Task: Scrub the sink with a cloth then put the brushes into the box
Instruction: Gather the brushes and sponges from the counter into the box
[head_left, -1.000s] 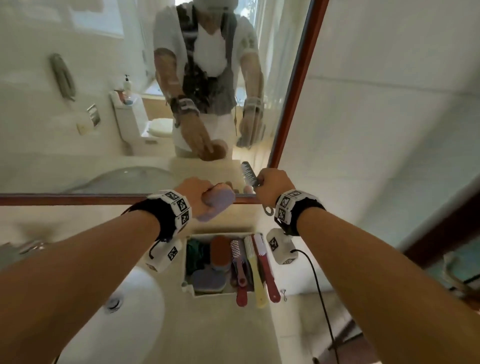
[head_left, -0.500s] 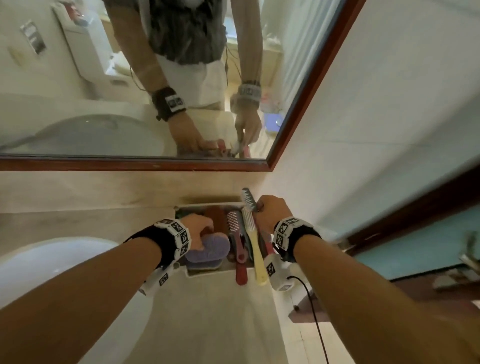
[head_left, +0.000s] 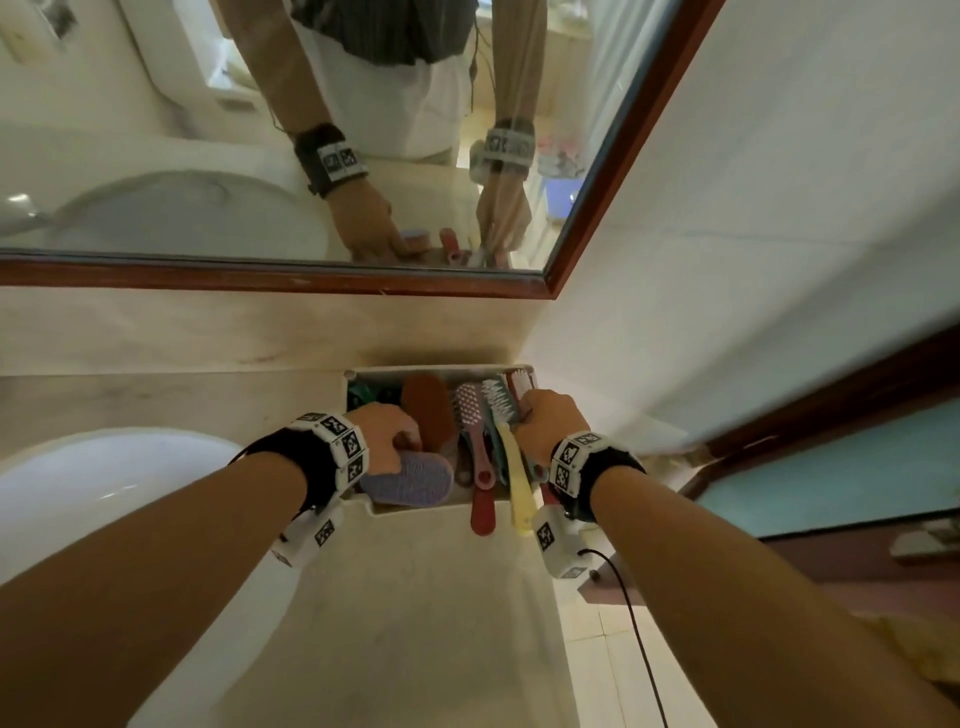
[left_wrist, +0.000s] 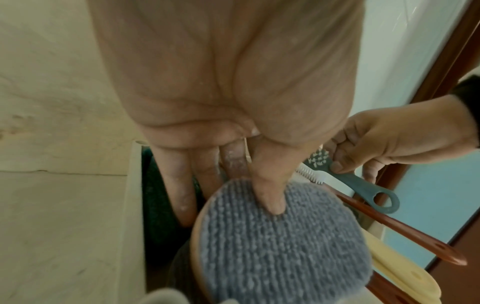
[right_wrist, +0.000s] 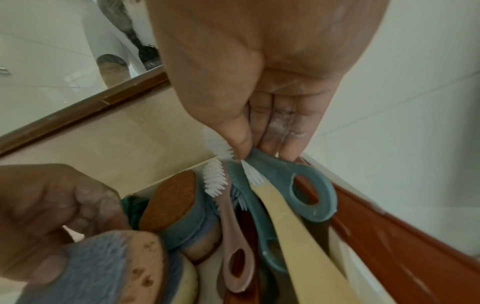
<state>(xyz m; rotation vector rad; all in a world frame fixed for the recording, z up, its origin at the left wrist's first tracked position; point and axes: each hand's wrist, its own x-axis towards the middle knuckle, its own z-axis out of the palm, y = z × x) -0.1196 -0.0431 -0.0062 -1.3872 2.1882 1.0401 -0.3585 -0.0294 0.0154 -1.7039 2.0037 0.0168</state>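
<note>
A white box (head_left: 415, 506) stands on the beige counter against the wall and holds several brushes. My left hand (head_left: 389, 436) grips a round blue-bristled brush (head_left: 408, 475) at the box's near left corner, thumb pressed into the bristles (left_wrist: 272, 246) and fingers behind its wooden back. My right hand (head_left: 545, 421) pinches a teal brush (right_wrist: 298, 185) by its handle just above the box's right side, over the other handles. In the box lie a pink brush (head_left: 470, 431), a yellow brush (head_left: 514, 467), a red brush (head_left: 483, 509) and a brown-backed round brush (head_left: 428, 410).
The white sink (head_left: 104, 483) lies left of the box. A wood-framed mirror (head_left: 311, 280) hangs above the counter's back wall. A green cloth (head_left: 361, 395) is tucked in the box's far left corner. The counter's edge and a dark doorframe (head_left: 831, 395) are on the right.
Both hands came down from in front of the mirror to the box, each carrying its brush. The round brush now sits low in the box's near corner.
</note>
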